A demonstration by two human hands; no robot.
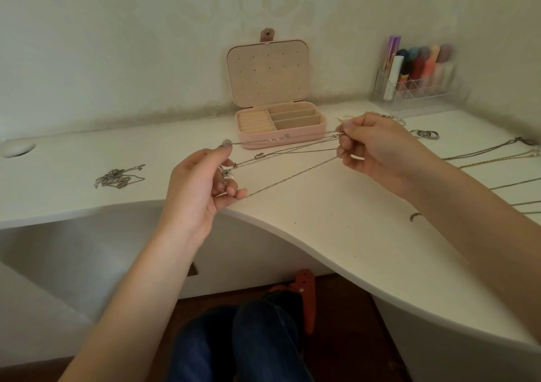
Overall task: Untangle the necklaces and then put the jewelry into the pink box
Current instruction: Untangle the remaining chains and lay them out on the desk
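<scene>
Both hands (202, 176) (371, 147) pinching chains (288, 173)

We read this as a home bedroom vanity: white curved desk (322, 220), patterned wallpaper (146, 45), clear cosmetics organizer (415, 86) at 2 o'clock.

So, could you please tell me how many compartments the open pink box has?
4 in the pink box: one ring-roll section on its left and three long slots stacked on its right, back, middle and front. All look empty.
</scene>
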